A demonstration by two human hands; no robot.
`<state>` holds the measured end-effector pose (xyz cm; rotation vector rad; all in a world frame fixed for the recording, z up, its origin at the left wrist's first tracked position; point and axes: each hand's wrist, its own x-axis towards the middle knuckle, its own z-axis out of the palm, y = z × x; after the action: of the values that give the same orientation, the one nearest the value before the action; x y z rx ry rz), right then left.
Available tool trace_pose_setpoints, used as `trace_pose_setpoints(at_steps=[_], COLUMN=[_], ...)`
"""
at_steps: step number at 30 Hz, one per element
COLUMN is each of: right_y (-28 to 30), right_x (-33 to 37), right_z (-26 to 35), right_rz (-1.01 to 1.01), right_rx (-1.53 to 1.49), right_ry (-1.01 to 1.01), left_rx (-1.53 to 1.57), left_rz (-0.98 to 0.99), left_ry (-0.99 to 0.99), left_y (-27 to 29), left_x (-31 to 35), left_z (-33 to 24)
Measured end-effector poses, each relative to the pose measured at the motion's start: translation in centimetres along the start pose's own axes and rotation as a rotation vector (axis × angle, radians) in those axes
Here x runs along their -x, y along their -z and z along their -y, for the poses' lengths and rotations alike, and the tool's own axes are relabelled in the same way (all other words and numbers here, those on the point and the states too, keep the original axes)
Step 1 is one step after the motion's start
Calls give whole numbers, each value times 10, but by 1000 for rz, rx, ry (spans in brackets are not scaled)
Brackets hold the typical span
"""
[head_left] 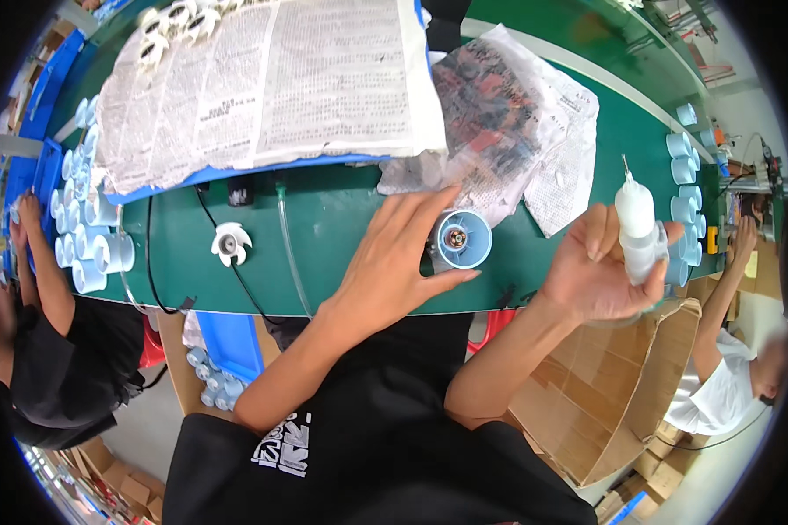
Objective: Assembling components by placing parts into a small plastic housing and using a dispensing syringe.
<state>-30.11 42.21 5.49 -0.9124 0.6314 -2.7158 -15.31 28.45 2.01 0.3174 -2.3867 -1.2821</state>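
Note:
My left hand (390,258) lies around the left side of a light blue round housing (483,241) on the green bench, fingers along its far side and thumb at its near side. Inside the housing's open mouth sits a small round motor-like part (456,237). Held up off the bench at the right is a white squeeze bottle (636,219) with a thin needle tip pointing up; the fingers of my right hand (600,271) are wrapped round it. Left of my left hand lies a white fan wheel (231,244) with curved blades.
Newspaper (324,79) covers a blue tray, with several white fan wheels (179,26) on it. Crumpled paper (565,157) lies behind the housing. Rows of light blue housings (87,245) line both bench ends. A clear tube (291,245) and black cables cross the bench. Other people work at both sides.

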Motion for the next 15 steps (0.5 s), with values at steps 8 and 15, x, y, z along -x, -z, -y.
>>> trace_pose_setpoints(at_steps=[8,15], right_y=[-2,7], right_x=[36,42], right_z=[31,33], right_rz=[-38,-87], right_rx=[457,858], right_ry=[-279,-360], left_rx=[-41,-26], left_rz=[29,17], left_ry=[-16,-10], left_y=[-1,-2], left_x=[0,1], left_z=[5,7])
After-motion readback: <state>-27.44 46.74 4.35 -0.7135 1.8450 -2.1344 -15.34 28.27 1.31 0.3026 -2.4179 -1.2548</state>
